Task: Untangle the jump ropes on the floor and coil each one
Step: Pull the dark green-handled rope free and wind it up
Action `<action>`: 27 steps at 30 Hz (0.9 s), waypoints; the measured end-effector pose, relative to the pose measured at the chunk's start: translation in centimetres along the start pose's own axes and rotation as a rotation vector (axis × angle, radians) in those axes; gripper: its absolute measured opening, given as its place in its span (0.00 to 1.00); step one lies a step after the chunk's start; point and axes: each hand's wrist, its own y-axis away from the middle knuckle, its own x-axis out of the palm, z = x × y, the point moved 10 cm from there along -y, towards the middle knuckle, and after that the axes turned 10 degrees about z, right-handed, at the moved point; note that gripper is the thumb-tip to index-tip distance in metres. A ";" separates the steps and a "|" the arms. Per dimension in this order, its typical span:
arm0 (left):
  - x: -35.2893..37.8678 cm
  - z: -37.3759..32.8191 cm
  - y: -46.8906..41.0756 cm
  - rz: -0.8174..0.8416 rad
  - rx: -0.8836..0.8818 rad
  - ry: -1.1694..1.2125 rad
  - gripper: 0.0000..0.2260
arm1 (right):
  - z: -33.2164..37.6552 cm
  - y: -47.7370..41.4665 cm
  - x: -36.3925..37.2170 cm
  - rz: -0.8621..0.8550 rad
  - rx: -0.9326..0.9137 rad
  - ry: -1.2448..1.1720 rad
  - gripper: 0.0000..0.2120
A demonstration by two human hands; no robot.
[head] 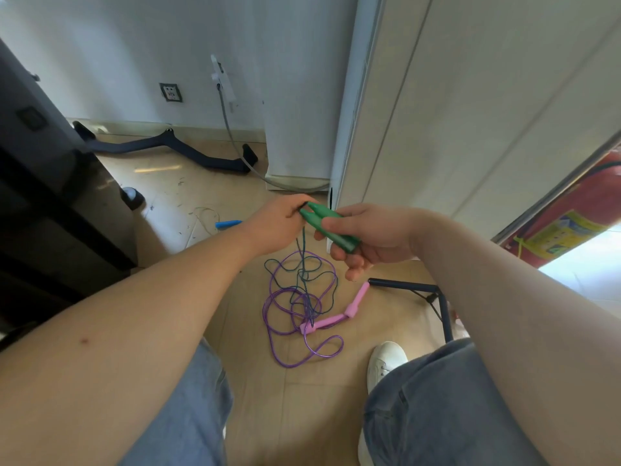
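My right hand (pixel 373 235) grips two green handles (pixel 327 225) held side by side above the floor. At the handles' tips, my left hand (pixel 279 223) pinches the dark green cord (pixel 303 250). From there that cord hangs down into a tangle on the tiles. A purple rope (pixel 295 327) lies looped on the floor, mixed with the green cord, and its two pink handles (pixel 339 312) rest beside it. A blue handle (pixel 228 224) with a pale cord lies farther back on the left.
A dark cabinet (pixel 50 196) stands at the left. A black bar attachment (pixel 161 146) lies by the wall. A black metal frame (pixel 426 297) is at the right, near my white shoe (pixel 384 363). A white door (pixel 437 112) rises ahead.
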 end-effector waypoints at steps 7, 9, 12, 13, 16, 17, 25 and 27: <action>0.3 -0.6 0.5 -0.003 0.004 0.214 0.09 | 1.1 0.5 2.5 0.199 -0.040 -0.089 0.07; 0.3 -1.2 0.6 -0.026 -0.007 0.299 0.09 | 1.8 0.5 2.5 0.200 -0.103 -0.121 0.06; 0.6 -1.7 0.3 -0.057 -0.092 0.126 0.09 | 2.9 0.0 1.4 0.091 -0.199 -0.143 0.05; 0.8 -1.4 0.1 -0.057 -0.156 -0.022 0.10 | 3.0 -0.2 0.9 0.026 -0.205 -0.099 0.05; 2.2 0.5 -0.1 0.053 -0.313 -0.313 0.14 | 2.8 -0.8 -1.4 -0.268 -0.136 0.185 0.07; 3.2 0.7 -0.1 0.134 -0.332 -0.402 0.14 | 2.9 -0.7 -2.3 -0.383 -0.110 0.309 0.10; 6.3 -0.9 1.0 0.440 -0.279 -0.678 0.14 | 2.1 -2.7 -2.4 -0.573 0.169 1.372 0.10; 5.6 -1.6 1.3 0.473 -0.215 -0.680 0.15 | 0.5 -3.2 -1.3 -0.436 0.212 1.455 0.12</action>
